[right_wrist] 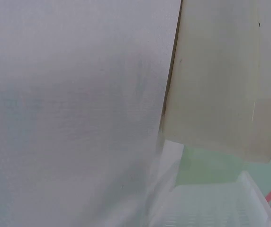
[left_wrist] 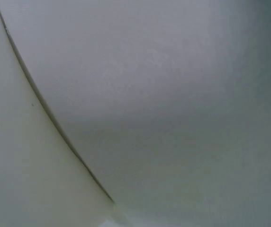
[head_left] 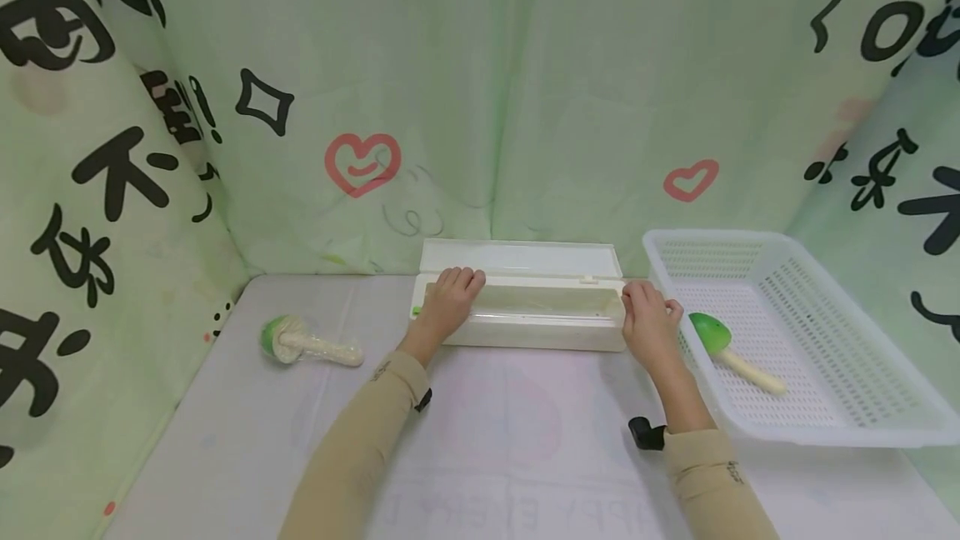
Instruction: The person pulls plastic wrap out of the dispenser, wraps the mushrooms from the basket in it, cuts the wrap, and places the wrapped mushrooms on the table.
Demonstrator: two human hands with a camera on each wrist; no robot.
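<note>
A long off-white box (head_left: 536, 336), like a cling film dispenser, stands at the back of the table with its hinged lid (head_left: 517, 257) raised. At its left end my left hand (head_left: 448, 302) grips the upper edge with bent fingers, beside a small green part (head_left: 416, 311). My right hand (head_left: 648, 319) holds the right end, fingers curled at the corner. Whether a film edge lies between the fingers cannot be made out. In the wrist views only the box's pale side (left_wrist: 36, 156) and its end (right_wrist: 221, 85) show; both hands are out of sight there.
Right of the box stands a white plastic basket (head_left: 862, 332) holding a green-headed spoon (head_left: 750, 369) with a cream handle. On the left of the table (head_left: 495, 440) lies a similar green-and-cream utensil (head_left: 315, 344), seemingly wrapped in clear film. Printed green curtains (head_left: 562, 107) enclose the table.
</note>
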